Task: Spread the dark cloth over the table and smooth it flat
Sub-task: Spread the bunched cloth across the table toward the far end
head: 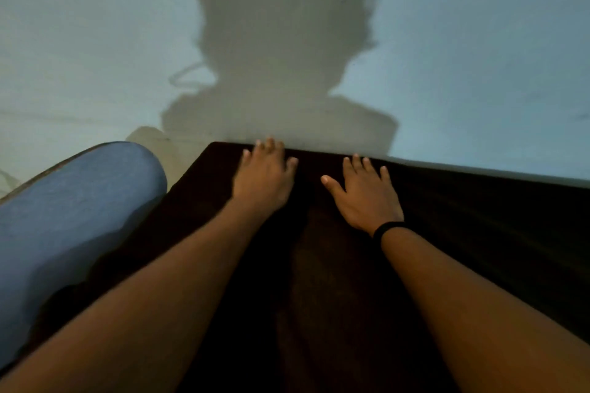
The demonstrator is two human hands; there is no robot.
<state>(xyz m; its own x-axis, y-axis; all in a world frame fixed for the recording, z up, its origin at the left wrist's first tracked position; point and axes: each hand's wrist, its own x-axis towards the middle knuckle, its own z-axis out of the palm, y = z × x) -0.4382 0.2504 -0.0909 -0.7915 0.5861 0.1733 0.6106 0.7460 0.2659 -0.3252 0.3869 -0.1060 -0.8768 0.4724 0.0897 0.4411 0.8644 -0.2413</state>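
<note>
The dark cloth lies spread over the table and covers it from the bottom of the view up to the far edge against the wall. My left hand rests palm down on the cloth with its fingertips at the far edge. To its right, my right hand also lies flat on the cloth, fingers apart, a black band around its wrist. Neither hand holds anything. The table itself is hidden under the cloth.
A pale grey-blue wall rises directly behind the table's far edge, with a person's shadow cast on it. A blue rounded cushion or chair back stands close to the cloth's left edge.
</note>
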